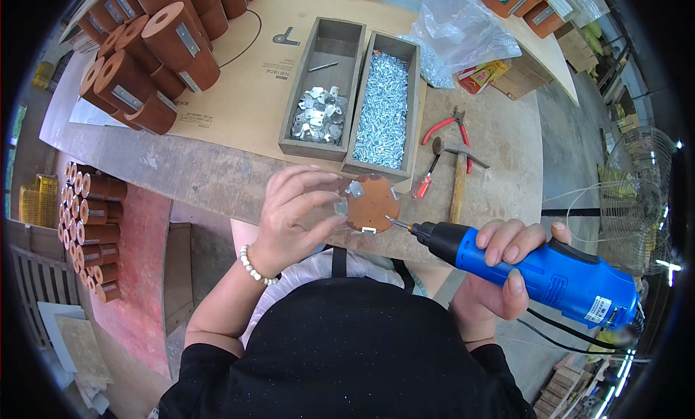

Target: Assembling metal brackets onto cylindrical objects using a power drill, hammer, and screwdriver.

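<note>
My right hand (510, 263) grips a blue corded electric screwdriver (550, 274), its bit pointing left at the edge of a round brown piece (375, 205). Small silver metal brackets sit around the rim of that piece. At its left side, the thumb and fingers of my left hand (300, 205) close about a small metal bracket (341, 206). Just beyond stand two narrow grey trays: one holds loose metal brackets (318, 115), the other a heap of small silver screws (381, 107). What supports the round piece is hidden.
Right of the trays lie red-handled pliers (463, 126), a hammer (459, 173) and a small red-handled screwdriver (426, 180). A clear plastic bag (463, 28) rests behind. Brown cylinders (174, 39) pile up at the far left; more cylinders (101, 212) stand lower left. A fan (641, 194) is at right.
</note>
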The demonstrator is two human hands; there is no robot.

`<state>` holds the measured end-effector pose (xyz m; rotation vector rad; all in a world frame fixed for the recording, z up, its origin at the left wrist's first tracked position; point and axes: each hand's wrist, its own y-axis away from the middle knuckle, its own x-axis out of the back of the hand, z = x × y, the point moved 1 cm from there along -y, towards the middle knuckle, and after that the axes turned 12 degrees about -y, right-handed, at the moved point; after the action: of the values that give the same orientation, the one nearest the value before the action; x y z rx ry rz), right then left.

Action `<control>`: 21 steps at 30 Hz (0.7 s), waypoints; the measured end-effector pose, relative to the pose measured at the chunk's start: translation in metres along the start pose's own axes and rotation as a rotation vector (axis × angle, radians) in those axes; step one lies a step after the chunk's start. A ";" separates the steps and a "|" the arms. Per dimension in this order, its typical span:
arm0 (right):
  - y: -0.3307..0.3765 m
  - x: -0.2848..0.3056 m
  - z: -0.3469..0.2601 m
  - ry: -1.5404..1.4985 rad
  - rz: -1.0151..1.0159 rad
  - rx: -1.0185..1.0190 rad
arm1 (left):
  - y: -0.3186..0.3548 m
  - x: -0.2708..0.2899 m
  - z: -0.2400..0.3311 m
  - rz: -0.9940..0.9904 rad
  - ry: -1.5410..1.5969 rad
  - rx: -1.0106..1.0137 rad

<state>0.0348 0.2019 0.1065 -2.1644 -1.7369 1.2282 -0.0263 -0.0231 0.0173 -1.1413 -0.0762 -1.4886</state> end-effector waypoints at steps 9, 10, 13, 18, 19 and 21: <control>-0.001 0.000 -0.002 0.008 -0.021 0.036 | -0.002 -0.010 0.009 -0.138 0.098 -0.058; 0.000 0.000 -0.002 0.006 -0.014 0.031 | -0.001 -0.013 0.012 -0.168 0.118 -0.072; 0.001 -0.001 -0.002 0.001 -0.016 0.017 | 0.001 -0.020 0.021 -0.196 0.100 -0.088; 0.002 -0.003 -0.003 0.001 -0.027 -0.010 | 0.006 -0.026 0.023 -0.162 0.039 -0.091; 0.002 -0.003 -0.002 0.000 -0.027 -0.015 | 0.007 -0.026 0.023 -0.163 0.032 -0.086; 0.003 -0.003 -0.001 -0.004 -0.030 -0.021 | 0.009 -0.027 0.022 -0.161 0.021 -0.081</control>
<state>0.0375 0.1987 0.1074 -2.1405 -1.7855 1.2132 -0.0106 0.0072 0.0058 -1.2067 -0.0955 -1.6585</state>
